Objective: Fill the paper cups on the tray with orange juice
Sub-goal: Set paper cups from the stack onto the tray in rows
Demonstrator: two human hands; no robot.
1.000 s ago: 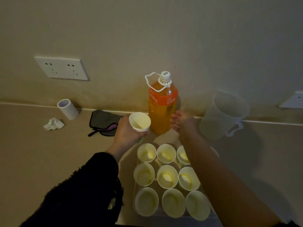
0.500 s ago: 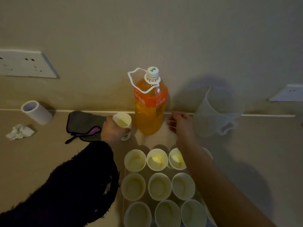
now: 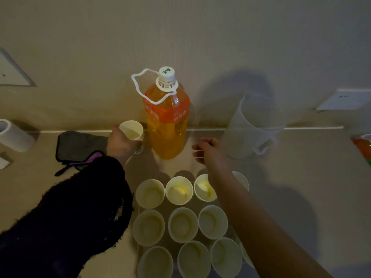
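one cup [image 3: 131, 131] gripped in l hand [image 3: 120, 145], r hand [image 3: 210, 152] blurry, unclear, front cups [image 3: 155, 262] cropped

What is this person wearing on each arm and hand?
The left arm wears a black fuzzy knit sleeve, frayed at its edge with small pale gaps, reaching the wrist of the bare left hand. The right forearm and right hand are bare: no sleeve, glove or watch shows.
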